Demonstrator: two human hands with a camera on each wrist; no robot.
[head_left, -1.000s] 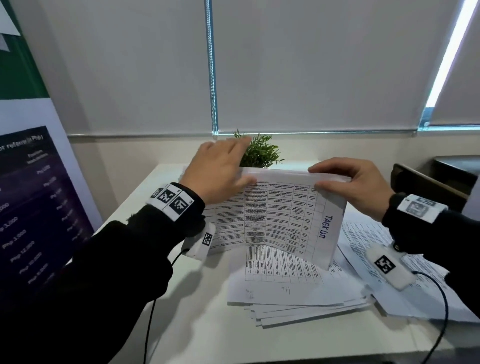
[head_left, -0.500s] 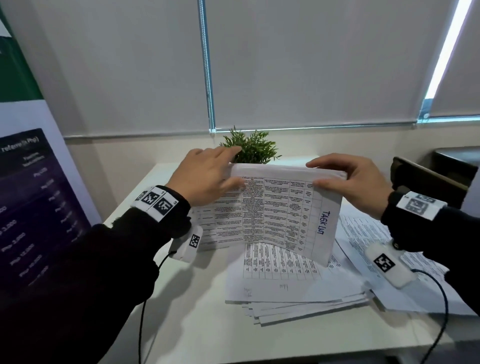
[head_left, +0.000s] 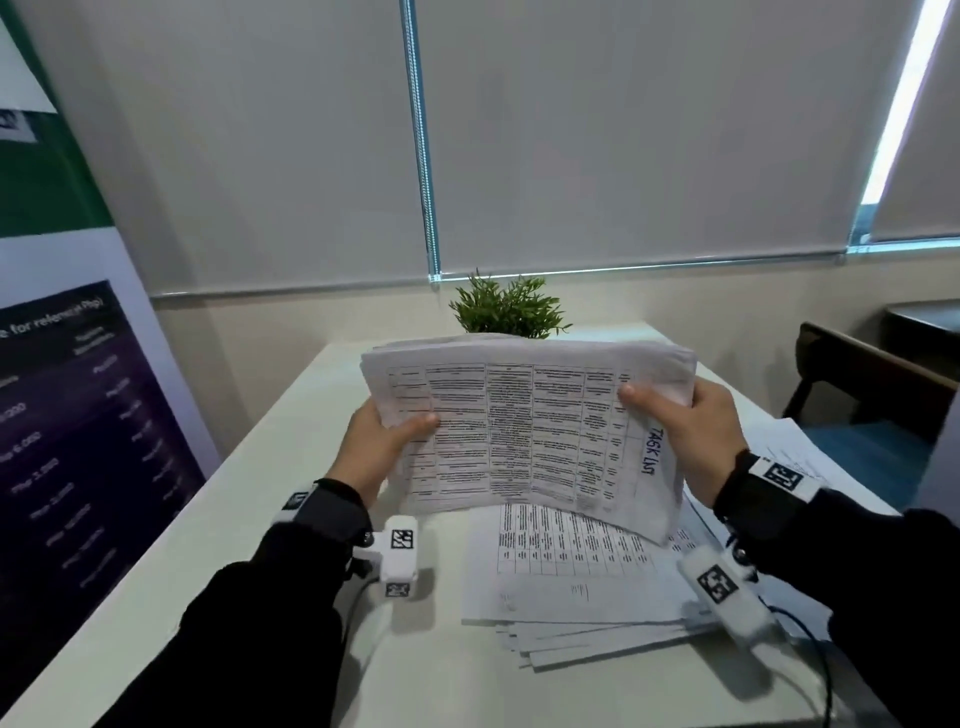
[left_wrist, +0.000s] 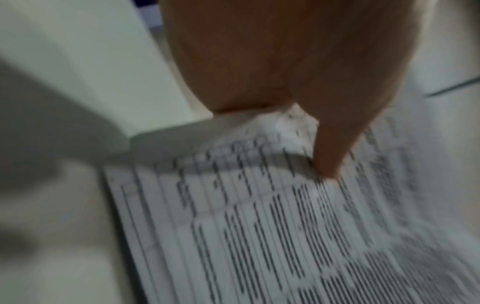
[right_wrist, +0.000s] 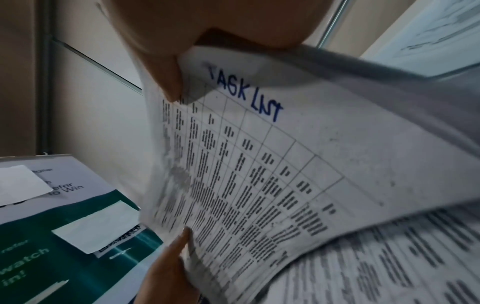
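A thick bundle of printed sheets (head_left: 519, 431) with table grids and blue handwriting "TASK LIST" is held upright above the white table (head_left: 291, 519). My left hand (head_left: 384, 447) grips its left edge, thumb on the front page. My right hand (head_left: 685, 431) grips the right edge, thumb also on the front. In the right wrist view the bundle (right_wrist: 272, 164) bends under the thumb (right_wrist: 166, 67), and the left hand (right_wrist: 168, 267) shows at its far edge. The left wrist view is blurred; the left thumb (left_wrist: 332, 144) presses on the printed sheets (left_wrist: 285, 226).
A second fanned pile of printed sheets (head_left: 582, 587) lies flat on the table below the bundle, with more papers (head_left: 795, 457) to the right. A small green plant (head_left: 509, 306) stands behind. A banner (head_left: 78, 415) stands at the left, a dark chair (head_left: 872, 384) at the right.
Both hands have shifted from the top edge of the bundle down to its side edges, and the bundle stands higher off the pile and more upright.
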